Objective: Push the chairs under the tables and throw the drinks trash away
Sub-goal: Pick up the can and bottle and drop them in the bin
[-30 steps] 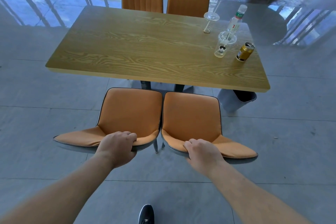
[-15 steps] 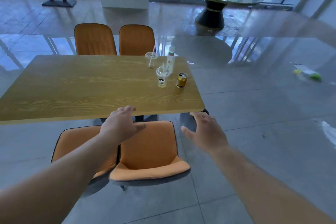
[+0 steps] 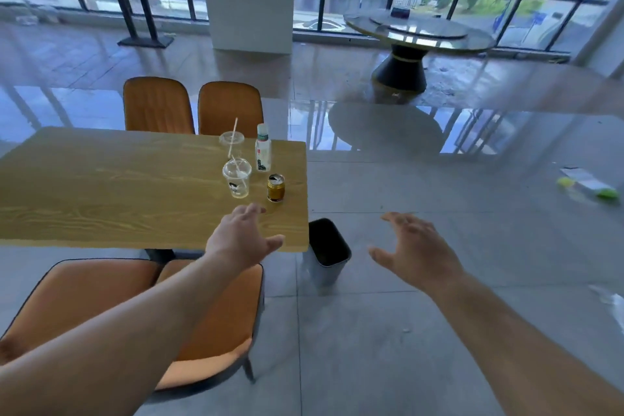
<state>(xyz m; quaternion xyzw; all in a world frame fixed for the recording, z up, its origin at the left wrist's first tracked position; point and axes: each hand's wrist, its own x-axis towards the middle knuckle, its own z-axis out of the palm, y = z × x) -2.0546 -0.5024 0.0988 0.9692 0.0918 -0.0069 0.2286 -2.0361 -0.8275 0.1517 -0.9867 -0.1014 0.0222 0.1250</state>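
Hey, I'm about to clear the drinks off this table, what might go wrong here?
The left hand is reaching toward a tight cluster: the near cup, gold can and bottle. Grabbing one may topple another. The can looks open, so leftovers might spill. The bin sits on the floor just past the table's corner and could get kicked.

On the table [image 3: 101, 186], two cups [image 3: 236, 181] stand left of a bottle [image 3: 263, 150] and can [image 3: 276, 188]; a bin [image 3: 327, 252] sits right.
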